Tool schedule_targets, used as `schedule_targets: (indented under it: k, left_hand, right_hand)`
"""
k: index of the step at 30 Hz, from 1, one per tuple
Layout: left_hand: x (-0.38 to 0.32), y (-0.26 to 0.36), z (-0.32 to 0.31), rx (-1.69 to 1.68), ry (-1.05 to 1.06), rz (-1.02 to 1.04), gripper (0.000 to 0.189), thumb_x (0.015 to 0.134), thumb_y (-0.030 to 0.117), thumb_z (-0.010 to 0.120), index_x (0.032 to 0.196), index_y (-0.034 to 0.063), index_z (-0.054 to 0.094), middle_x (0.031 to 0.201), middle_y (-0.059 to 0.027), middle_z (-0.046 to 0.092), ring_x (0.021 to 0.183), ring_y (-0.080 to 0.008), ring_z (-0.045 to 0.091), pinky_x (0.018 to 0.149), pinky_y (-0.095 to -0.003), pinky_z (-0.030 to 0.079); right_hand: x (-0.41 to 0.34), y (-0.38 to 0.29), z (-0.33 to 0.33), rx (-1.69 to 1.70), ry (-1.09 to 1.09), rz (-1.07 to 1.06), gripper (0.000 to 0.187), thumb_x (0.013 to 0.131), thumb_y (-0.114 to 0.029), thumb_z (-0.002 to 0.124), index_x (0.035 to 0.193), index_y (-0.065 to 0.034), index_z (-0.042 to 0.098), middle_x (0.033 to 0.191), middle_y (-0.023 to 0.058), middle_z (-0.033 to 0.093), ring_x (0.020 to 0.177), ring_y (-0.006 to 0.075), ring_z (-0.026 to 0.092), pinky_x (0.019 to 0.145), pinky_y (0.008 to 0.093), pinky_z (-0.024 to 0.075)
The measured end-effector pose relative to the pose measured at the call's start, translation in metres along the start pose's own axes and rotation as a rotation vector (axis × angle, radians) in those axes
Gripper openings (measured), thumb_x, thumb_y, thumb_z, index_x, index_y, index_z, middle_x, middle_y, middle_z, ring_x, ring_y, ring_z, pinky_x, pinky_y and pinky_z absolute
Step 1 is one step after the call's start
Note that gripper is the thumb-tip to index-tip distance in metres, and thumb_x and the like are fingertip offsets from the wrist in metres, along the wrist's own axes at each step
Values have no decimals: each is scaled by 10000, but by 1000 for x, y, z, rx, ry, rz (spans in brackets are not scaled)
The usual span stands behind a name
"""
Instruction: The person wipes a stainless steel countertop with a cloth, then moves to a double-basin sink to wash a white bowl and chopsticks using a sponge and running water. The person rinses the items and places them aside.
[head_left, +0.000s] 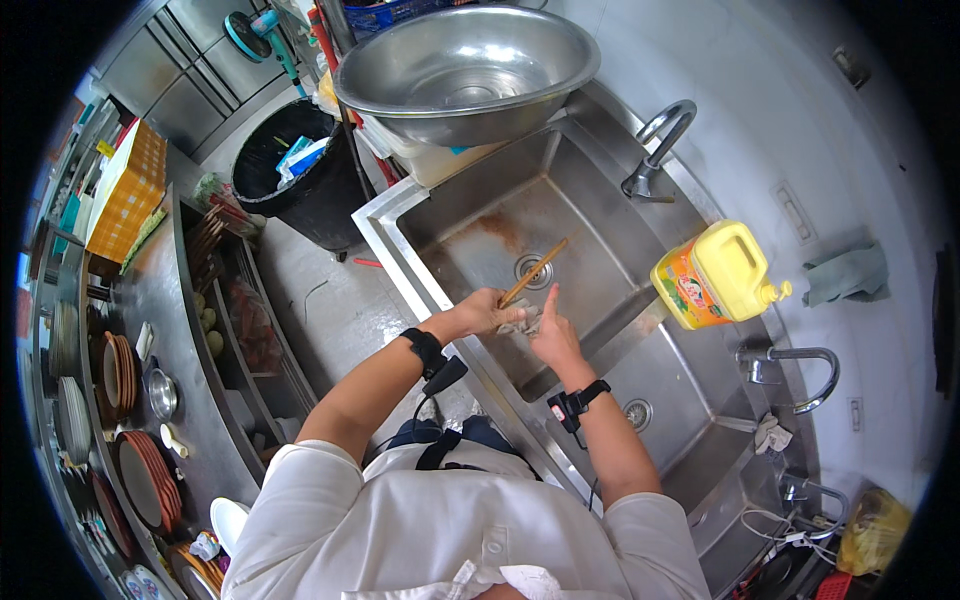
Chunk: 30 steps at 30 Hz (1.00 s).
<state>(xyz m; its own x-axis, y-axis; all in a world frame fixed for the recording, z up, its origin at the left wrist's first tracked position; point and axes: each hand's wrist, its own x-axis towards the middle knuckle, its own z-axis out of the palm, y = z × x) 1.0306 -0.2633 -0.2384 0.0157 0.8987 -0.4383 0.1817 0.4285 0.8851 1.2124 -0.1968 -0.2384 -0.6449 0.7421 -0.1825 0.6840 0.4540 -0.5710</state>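
Observation:
Over the near edge of a stainless steel sink basin, my left hand grips a wooden stick that slants up over the drain. A crumpled greyish cloth lies between my two hands, at the stick's lower end. My right hand is beside it, index finger extended, its thumb against the cloth; its other fingers look curled, and whether they hold the cloth is partly hidden.
A large steel bowl stands beyond the basin. A yellow pump jug sits on the divider, near faucets. A black bin is on the floor; a steel counter with stacked plates stands at the left.

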Motion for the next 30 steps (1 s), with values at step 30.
schedule_targets:
  k: [30]
  left_hand:
    - [-52, 64, -13, -201, 45, 90, 343, 977, 400, 391, 945, 92, 540, 612, 8, 417, 436, -68, 345, 360, -234, 265]
  right_hand:
    - [7, -54, 12, 1414, 89, 154, 666, 895, -555, 436, 1307, -33, 399, 1218, 115, 534, 1130, 240, 514, 906, 440, 449]
